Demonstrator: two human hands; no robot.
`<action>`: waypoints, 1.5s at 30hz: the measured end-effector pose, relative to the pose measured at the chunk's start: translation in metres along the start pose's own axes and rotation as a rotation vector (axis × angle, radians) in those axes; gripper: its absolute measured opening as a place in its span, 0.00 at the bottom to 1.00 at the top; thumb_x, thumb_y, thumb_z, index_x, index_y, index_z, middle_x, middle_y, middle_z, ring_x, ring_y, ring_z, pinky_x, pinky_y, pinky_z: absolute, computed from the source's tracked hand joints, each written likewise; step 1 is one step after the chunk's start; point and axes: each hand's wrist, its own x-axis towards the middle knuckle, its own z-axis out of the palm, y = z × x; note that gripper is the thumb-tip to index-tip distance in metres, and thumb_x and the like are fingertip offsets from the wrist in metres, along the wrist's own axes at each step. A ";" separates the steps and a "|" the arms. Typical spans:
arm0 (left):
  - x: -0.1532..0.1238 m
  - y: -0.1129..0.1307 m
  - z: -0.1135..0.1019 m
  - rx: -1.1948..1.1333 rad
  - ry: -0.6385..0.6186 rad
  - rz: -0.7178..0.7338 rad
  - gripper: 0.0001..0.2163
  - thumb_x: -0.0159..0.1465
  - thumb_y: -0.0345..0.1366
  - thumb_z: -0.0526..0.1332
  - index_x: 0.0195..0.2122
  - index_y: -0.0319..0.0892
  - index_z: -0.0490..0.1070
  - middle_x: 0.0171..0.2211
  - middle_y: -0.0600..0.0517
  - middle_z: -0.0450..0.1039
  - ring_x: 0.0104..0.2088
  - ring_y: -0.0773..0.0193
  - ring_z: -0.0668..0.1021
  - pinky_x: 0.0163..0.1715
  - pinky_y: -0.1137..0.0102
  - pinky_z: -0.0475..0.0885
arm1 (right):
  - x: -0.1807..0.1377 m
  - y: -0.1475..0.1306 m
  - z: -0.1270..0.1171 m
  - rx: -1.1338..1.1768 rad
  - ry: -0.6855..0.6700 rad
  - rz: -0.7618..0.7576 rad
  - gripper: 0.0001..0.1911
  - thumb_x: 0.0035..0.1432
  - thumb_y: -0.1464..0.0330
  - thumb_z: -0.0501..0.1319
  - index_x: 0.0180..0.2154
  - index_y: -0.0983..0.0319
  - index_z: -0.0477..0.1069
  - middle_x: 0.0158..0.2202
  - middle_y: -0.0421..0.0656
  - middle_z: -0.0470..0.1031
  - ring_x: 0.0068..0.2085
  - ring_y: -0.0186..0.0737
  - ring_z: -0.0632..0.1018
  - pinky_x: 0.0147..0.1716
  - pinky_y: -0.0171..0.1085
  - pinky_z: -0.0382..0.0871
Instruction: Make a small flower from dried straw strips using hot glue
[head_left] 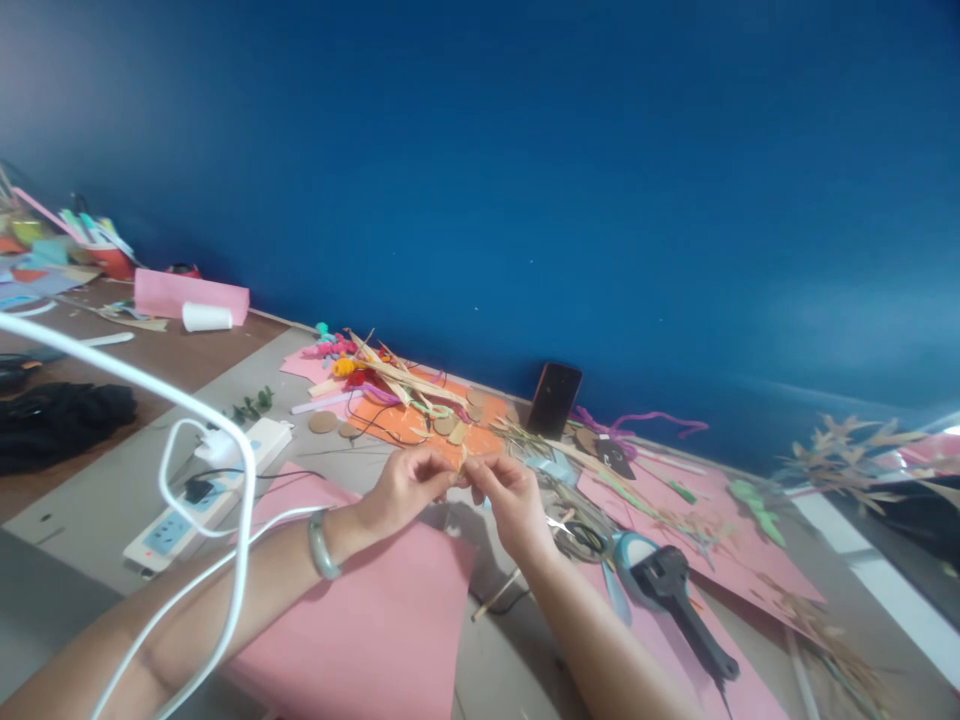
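Observation:
My left hand (409, 490), with a pale green bangle (323, 545) on its wrist, has thumb and forefinger pinched together. Fingertips of my right hand (514, 502) meet it from the other side, also closed. Between them shows a small tan piece (463, 464), mostly covered by the fingers and too blurred to name. Beneath the hands lies a pink paper sheet (375, 630). Just beyond them is an orange sheet (390, 418) with round brown discs (444, 424) and dried stalks (412, 380). Scissors (585, 540) lie close to my right wrist.
A black glue gun (679, 600) rests at the right beside a roll of tape (634, 550). A dark phone (553, 400) leans near the blue wall (525, 200). At the left, a white cable (244, 520) crosses above a power strip (202, 500). A white cup (207, 318) lies sideways.

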 end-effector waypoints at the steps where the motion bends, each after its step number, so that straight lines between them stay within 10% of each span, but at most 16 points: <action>1: 0.000 0.000 0.000 -0.043 -0.010 -0.024 0.11 0.58 0.40 0.65 0.28 0.37 0.74 0.20 0.54 0.71 0.21 0.71 0.70 0.21 0.76 0.65 | 0.000 0.001 0.000 -0.002 0.005 -0.008 0.14 0.55 0.60 0.63 0.23 0.61 0.73 0.20 0.40 0.73 0.20 0.32 0.68 0.23 0.33 0.64; 45: 0.005 0.005 -0.002 -0.287 -0.087 -0.155 0.11 0.56 0.41 0.67 0.28 0.37 0.74 0.20 0.53 0.71 0.22 0.69 0.72 0.26 0.73 0.68 | 0.003 0.016 -0.001 0.081 0.140 -0.021 0.21 0.60 0.52 0.56 0.24 0.61 0.67 0.19 0.37 0.67 0.22 0.33 0.65 0.25 0.34 0.61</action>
